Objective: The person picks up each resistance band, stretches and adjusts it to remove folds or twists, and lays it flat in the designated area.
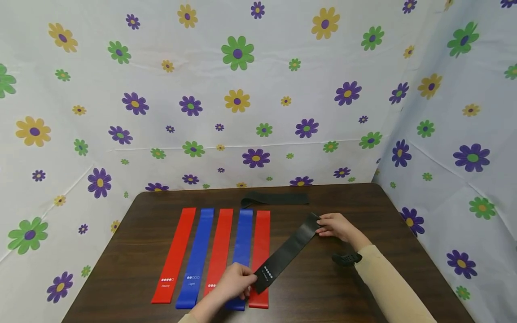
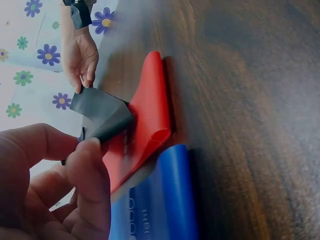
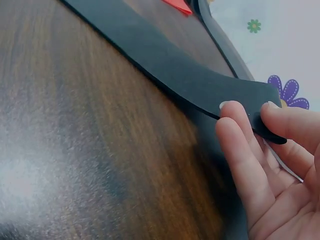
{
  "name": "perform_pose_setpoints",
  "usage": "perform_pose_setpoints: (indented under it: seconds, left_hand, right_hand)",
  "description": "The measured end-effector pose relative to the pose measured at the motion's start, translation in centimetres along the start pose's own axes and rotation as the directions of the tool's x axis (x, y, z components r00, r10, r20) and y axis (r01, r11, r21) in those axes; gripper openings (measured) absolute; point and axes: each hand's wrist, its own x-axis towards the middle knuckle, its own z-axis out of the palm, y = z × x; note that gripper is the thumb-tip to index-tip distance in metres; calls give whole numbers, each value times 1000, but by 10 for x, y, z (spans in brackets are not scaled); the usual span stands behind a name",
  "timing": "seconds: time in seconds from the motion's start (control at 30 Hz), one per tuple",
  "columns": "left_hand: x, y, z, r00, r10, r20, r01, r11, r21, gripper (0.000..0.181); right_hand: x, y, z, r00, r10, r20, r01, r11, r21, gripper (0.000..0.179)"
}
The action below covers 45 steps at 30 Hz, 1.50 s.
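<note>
A black resistance band (image 1: 288, 250) with white print stretches slantwise between both hands. My left hand (image 1: 235, 280) pinches its near, printed end, which overlaps the rightmost red band (image 1: 261, 233) in the head view. At the far end my right hand (image 1: 337, 228) pinches the band's other tip between thumb and fingers. In the right wrist view the black band (image 3: 165, 65) curves up from the table into the fingers of my right hand (image 3: 270, 165). The left wrist view shows the black band (image 2: 102, 112) bent near the left thumb and fingertips.
Left of the black band, red and blue bands lie side by side in alternating order, among them a red one (image 1: 174, 255) and a blue one (image 1: 196, 255). A second black band (image 1: 278, 198) lies crosswise at the back of the brown table (image 1: 323, 291). Flowered cloth (image 1: 258, 80) hangs behind.
</note>
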Motion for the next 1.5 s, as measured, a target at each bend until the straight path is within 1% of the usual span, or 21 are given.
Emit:
perform_pose_setpoints:
  seconds: [0.13,0.27,0.33,0.47,0.6,0.7,0.83,0.93,1.03,1.2,1.33,1.5]
  left_hand:
    - [0,2,-1,999,40,-18,-39,999,28,14]
    - [-1,4,-2,997,62,-37,-61,998,28,27]
    - [-3,5,-4,997,69,-46,-68,997,34,31]
    - [-7,7,-6,995,87,-55,-83,994,71,27]
    - [-9,8,-8,994,98,-44,-94,991,91,21]
    - [-10,7,-9,994,112,-20,-110,991,75,15]
    - [-10,4,-8,988,154,4,-154,987,49,6]
    - [-10,4,-6,981,194,-6,-193,979,58,4]
    - [-10,4,-5,977,214,-24,-212,975,73,4]
    - [-10,4,-1,974,226,-25,-224,972,66,6]
    - [-11,6,2,971,237,-14,-236,971,29,6]
    - [-11,7,4,973,231,-1,-231,973,-7,7]
  right_hand:
    - [-1,-6,0,1000,-19,-1,19,1000,-8,54]
    - [1,-14,1,999,-31,-6,31,999,-36,50]
    - [4,-18,2,1000,-30,-5,30,998,-58,49]
    - [8,-25,5,1000,-27,-7,26,994,-107,47]
    - [10,-30,7,999,-39,-13,37,989,-141,43]
    - [11,-33,8,999,-46,-29,42,988,-146,39]
    - [12,-37,10,997,-57,-59,49,991,-124,38]
    - [14,-38,11,995,-68,-80,59,993,-105,38]
    - [16,-40,12,992,-84,-90,74,991,-109,39]
    - [18,-44,15,988,-109,-113,94,987,-132,39]
    - [21,-48,19,984,-127,-121,106,981,-162,39]
    - [25,-53,23,981,-136,-141,105,972,-212,40]
